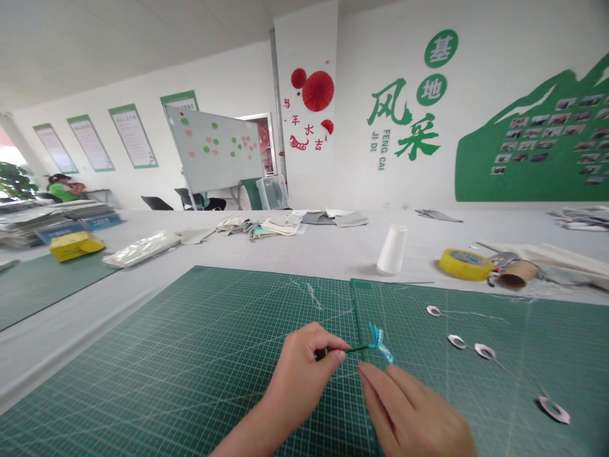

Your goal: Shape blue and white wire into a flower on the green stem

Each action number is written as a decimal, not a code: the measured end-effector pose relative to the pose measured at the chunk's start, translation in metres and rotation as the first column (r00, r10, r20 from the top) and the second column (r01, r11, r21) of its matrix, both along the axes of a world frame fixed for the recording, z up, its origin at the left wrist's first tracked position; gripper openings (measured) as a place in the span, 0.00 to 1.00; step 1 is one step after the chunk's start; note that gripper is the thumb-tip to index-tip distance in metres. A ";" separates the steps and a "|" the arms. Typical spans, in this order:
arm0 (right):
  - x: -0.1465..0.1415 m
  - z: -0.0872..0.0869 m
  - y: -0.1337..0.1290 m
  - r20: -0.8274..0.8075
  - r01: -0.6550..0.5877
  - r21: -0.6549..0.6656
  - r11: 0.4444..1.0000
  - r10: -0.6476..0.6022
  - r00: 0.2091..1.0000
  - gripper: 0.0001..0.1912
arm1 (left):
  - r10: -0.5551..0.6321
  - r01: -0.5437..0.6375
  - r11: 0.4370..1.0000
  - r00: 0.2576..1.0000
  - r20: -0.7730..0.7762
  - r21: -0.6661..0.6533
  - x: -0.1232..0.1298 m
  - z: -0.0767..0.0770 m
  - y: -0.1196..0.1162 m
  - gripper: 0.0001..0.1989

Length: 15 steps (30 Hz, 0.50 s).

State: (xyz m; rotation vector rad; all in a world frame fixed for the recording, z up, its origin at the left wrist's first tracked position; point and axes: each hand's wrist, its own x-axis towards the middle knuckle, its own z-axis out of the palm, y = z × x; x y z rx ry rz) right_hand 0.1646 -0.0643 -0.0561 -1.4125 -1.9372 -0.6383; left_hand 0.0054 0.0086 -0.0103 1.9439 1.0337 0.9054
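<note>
My left hand [304, 371] is closed in a pinch on a thin dark green stem [356, 349], held level above the cutting mat [228, 355]. At the stem's far end sits a small bright blue piece [379, 343] with fringed tips and pale dots along it, shaped somewhat like a flower. My right hand [413, 412] is just below and right of it, fingers bent and together. The lower end of the blue piece reaches these fingers; whether they grip it or something else is hidden.
On the right-hand mat lie several pale oval rings [485, 351] with threads. Behind stand a white thread cone [392, 251], yellow tape roll [465, 263] and cardboard tube [518, 274]. Loose threads [313, 295], fabric pieces [280, 224] and a yellow box [76, 245] lie farther off.
</note>
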 end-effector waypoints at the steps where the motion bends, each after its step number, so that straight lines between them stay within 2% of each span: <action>1: 0.002 0.002 -0.001 0.036 -0.001 0.027 1.000 0.000 0.999 0.09 | -0.002 0.003 1.000 1.000 -0.022 0.022 0.000 0.000 0.000 0.08; 5: 0.009 0.006 -0.002 0.101 -0.016 0.057 0.998 0.010 0.995 0.10 | -0.023 0.039 0.993 0.989 -0.143 0.112 -0.001 -0.001 -0.002 0.10; 9: 0.013 0.009 0.001 0.074 -0.026 0.021 0.999 0.024 0.997 0.10 | -0.084 0.128 0.979 0.962 -0.259 0.156 -0.003 0.001 -0.003 0.10; 12: 0.014 0.011 0.005 -0.012 -0.057 -0.016 0.998 0.057 0.998 0.10 | -0.139 0.201 0.962 0.943 -0.302 0.185 -0.005 0.002 -0.003 0.10; 15: 0.014 0.014 0.007 -0.176 -0.114 -0.090 0.989 0.097 0.980 0.13 | -0.179 0.255 0.944 0.929 -0.323 0.209 -0.007 0.003 -0.004 0.10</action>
